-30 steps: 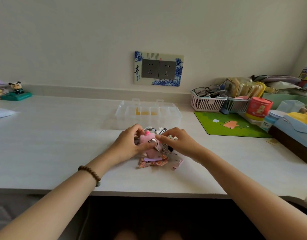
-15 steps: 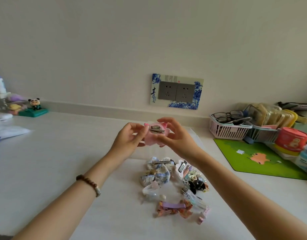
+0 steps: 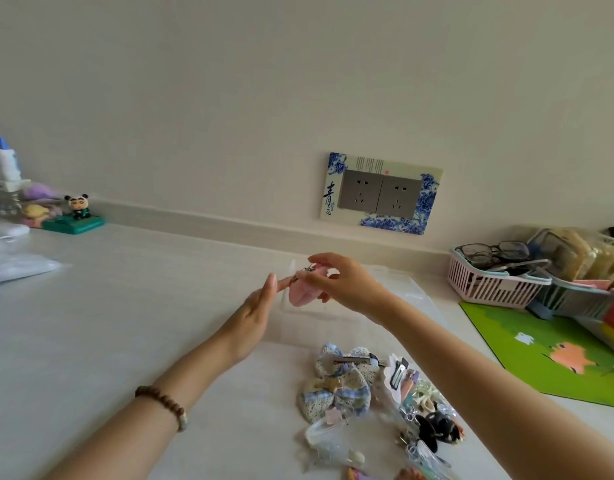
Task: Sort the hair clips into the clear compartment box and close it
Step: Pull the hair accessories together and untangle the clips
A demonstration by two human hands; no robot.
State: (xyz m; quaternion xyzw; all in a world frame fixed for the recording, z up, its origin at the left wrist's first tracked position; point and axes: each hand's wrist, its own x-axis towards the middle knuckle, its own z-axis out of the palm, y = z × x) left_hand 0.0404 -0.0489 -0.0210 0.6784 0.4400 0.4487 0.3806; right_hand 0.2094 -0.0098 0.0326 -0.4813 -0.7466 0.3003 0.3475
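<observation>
My right hand (image 3: 347, 284) pinches a pink hair clip (image 3: 303, 292) by its metal clasp, held up above the white desk. My left hand (image 3: 255, 311) is beside it with fingers straight, its fingertips touching the clip's left end. The clear compartment box (image 3: 407, 292) lies behind my hands, faint and mostly hidden by them. A pile of hair clips (image 3: 378, 407) lies on the desk below my right forearm, with blue checked fabric bows (image 3: 340, 386), a black clip and several small clear ones.
A pink basket (image 3: 496, 282) with glasses and a second basket stand at the right, next to a green mat (image 3: 555, 351). A panda figure (image 3: 78, 211), a bottle and papers sit at the far left. A wall socket (image 3: 380, 194) is behind.
Both hands lifted the pink clip from the pile up above the desk. My left hand has loosened from a grip to flat fingers, and my view has tilted upward.
</observation>
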